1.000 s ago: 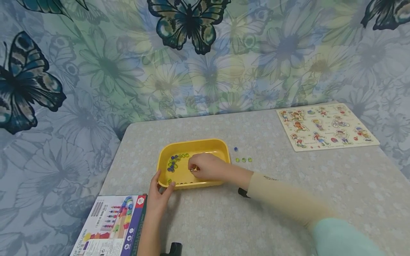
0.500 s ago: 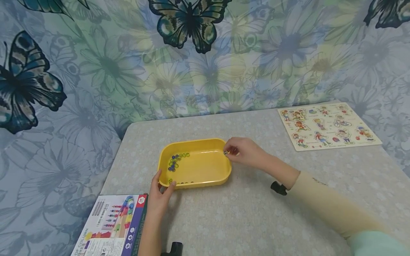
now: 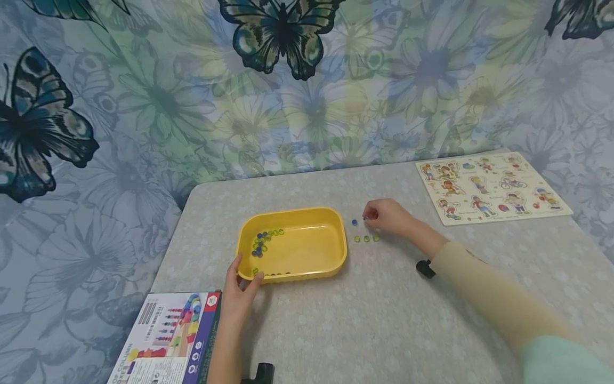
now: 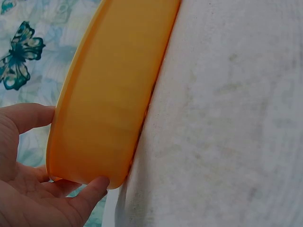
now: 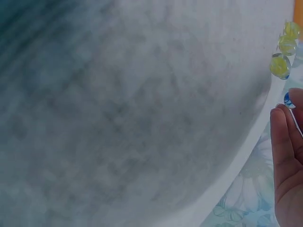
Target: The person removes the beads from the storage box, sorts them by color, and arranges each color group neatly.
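Note:
My right hand point(image 3: 390, 216) pinches a blue glass marble point(image 5: 288, 100) between thumb and fingers, low over the table. Just left of it lies another blue marble point(image 3: 354, 222). In front of that, three yellow-green marbles point(image 3: 366, 239) form a row; the right wrist view shows them as clear glass with yellow inside point(image 5: 280, 66). My left hand point(image 3: 237, 296) grips the near left corner of a yellow tray point(image 3: 307, 250), its thumb and fingers at the rim and wall. Inside the tray, blue and yellow-green marbles point(image 3: 259, 249) gather toward the left end, and several sit along the near wall, partly hidden.
A picture board point(image 3: 489, 189) with figures of children lies at the back right. At the front left a printed box point(image 3: 165, 341) sits beside my left forearm. Behind the table point(image 3: 364, 330) hangs a butterfly-and-flower cloth point(image 3: 312, 106).
From inside the tray, my right hand has moved over its right rim with the marble and come down beside the lone blue one. The left hand keeps its hold on the tray.

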Motion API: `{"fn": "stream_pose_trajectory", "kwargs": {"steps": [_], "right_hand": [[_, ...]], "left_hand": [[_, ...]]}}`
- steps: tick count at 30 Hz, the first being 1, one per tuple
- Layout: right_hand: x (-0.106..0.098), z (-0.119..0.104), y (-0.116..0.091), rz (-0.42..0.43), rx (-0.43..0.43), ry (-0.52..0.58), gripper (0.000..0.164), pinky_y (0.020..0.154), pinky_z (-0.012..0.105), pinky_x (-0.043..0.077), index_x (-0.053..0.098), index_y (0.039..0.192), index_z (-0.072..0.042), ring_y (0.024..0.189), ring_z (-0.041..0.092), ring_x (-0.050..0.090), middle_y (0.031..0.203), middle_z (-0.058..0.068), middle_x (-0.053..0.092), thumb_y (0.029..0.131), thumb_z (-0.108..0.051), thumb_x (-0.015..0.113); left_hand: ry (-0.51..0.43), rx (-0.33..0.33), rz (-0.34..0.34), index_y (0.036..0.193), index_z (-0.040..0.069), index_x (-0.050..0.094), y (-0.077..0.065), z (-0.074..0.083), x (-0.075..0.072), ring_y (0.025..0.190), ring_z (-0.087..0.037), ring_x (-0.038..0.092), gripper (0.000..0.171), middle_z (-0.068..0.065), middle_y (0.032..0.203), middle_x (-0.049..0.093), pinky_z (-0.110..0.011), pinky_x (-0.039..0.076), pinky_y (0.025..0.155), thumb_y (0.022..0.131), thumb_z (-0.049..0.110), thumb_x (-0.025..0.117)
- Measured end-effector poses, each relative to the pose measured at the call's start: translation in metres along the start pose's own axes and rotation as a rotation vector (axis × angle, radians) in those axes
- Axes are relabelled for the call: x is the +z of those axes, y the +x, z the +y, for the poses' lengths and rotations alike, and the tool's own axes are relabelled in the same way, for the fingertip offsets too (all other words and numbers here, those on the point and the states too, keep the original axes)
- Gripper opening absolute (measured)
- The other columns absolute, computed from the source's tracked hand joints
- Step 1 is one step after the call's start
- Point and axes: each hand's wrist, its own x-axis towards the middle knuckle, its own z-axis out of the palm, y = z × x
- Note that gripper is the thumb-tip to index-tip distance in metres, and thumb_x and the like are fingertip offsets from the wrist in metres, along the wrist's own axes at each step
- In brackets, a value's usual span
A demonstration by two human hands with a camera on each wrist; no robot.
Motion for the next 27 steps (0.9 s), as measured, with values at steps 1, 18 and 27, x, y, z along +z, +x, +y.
{"fn": "stream_pose_trajectory", "kwargs": {"steps": [1, 18, 27], "right_hand": [[0.001, 0.001, 0.002, -0.007, 0.000, -0.010, 0.008, 0.065, 0.030, 0.049, 0.066, 0.089, -0.008, 0.071, 0.015, 0.054, 0.078, 0.000, 0.062, 0.082, -0.011, 0.067], [0.008, 0.003, 0.012, -0.066, 0.003, -0.076, 0.007, 0.066, 0.031, 0.048, 0.066, 0.089, -0.009, 0.071, 0.015, 0.054, 0.078, 0.000, 0.061, 0.082, -0.011, 0.068], [0.010, 0.003, 0.012, -0.076, -0.003, -0.095, 0.008, 0.068, 0.031, 0.048, 0.066, 0.090, -0.009, 0.072, 0.015, 0.054, 0.079, 0.000, 0.062, 0.083, -0.011, 0.068]], "left_hand": [[-0.002, 0.003, 0.000, 0.149, 0.032, 0.015, 0.000, 0.000, 0.000, 0.139, -0.029, 0.024, 0.075, -0.001, 0.155, 0.016, -0.047, 0.032, 0.106, 0.090, 0.033, 0.061], [0.002, 0.011, -0.001, 0.149, 0.032, 0.016, 0.000, 0.000, 0.000, 0.139, -0.029, 0.022, 0.074, 0.000, 0.155, 0.015, -0.046, 0.032, 0.106, 0.090, 0.033, 0.061], [0.001, 0.006, -0.002, 0.149, 0.031, 0.016, -0.001, 0.000, 0.000, 0.139, -0.029, 0.023, 0.074, -0.001, 0.155, 0.015, -0.046, 0.032, 0.106, 0.090, 0.032, 0.061]]}}
